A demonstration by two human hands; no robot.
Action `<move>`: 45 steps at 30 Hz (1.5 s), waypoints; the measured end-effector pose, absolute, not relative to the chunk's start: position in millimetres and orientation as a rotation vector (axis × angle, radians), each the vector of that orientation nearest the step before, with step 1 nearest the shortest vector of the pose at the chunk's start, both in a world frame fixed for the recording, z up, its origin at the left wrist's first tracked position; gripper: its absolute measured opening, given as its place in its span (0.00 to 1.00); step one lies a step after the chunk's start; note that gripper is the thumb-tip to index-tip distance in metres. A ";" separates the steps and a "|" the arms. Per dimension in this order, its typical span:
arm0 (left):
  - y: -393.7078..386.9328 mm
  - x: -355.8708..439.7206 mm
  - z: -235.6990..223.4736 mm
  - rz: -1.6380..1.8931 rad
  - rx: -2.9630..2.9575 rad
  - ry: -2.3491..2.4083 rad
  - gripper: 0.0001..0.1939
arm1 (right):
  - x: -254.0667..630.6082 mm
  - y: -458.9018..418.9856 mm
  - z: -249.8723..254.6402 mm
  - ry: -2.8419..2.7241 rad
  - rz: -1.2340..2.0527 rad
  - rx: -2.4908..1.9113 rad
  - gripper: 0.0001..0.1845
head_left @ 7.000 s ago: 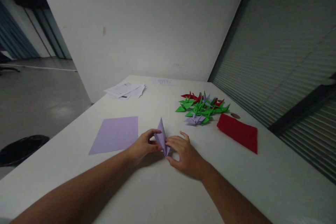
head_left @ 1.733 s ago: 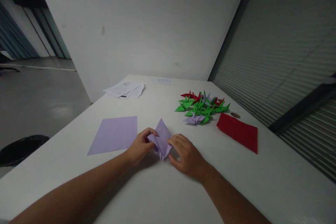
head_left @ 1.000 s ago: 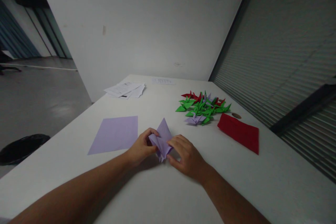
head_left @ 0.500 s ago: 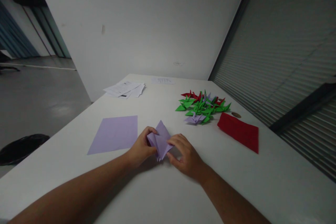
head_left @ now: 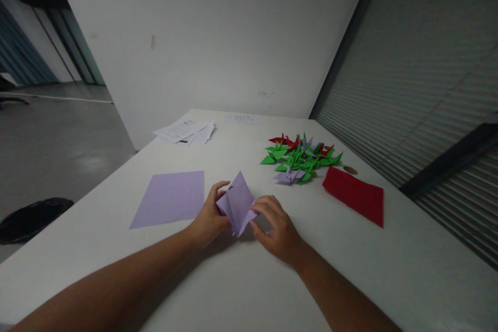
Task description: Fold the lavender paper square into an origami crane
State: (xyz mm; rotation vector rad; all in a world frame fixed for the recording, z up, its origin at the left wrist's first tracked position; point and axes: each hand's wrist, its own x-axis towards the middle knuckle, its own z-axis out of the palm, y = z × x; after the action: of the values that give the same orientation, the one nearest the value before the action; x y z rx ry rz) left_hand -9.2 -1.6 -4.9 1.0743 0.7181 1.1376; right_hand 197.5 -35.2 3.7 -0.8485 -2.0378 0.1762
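Note:
A partly folded sheet of purple origami paper (head_left: 238, 202) is held between my two hands, with a point sticking up at the far side and its layers spread. My left hand (head_left: 212, 213) grips its left edge, fingers curled behind the paper. On the other side, my right hand (head_left: 277, 227) pinches the right corner between thumb and fingers. Flat on the table, to the left of my left hand, lies a square purple sheet (head_left: 171, 198).
Folded paper cranes (head_left: 298, 158) in green, red and purple lie heaped at the back right. Beside them are red paper (head_left: 356, 193) and a small round brown object (head_left: 350, 170). White printed sheets (head_left: 187, 132) lie at the far left. A black-lined bin (head_left: 35, 218) stands left of the table.
The purple paper has opened out wider, and its upper point has risen slightly. My left thumb has slipped lower behind the paper; my right hand has shifted a little to the right.

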 end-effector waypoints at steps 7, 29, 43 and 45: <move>-1.1 -9.4 -8.2 1.156 1.054 0.703 0.56 | 192.9 -35.9 0.0 -1.911 0.217 -0.919 0.21; -5.2 -6.6 -8.6 1.102 1.108 0.676 0.31 | 177.5 -23.1 -26.6 -1.430 0.787 -0.981 0.20; -6.7 -8.8 -5.1 1.164 1.295 0.759 0.20 | 177.9 -23.5 -23.8 -1.368 0.709 -1.032 0.14; -4.4 -10.1 -5.7 1.220 1.318 0.765 0.20 | 176.9 -22.5 -23.7 -1.323 0.743 -1.007 0.13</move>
State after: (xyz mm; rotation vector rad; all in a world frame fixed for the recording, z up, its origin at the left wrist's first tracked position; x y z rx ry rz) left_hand -10.1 -4.4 -5.7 1.3179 0.7653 1.2203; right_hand 176.9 -22.5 -23.7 -1.0069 -1.3227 0.7432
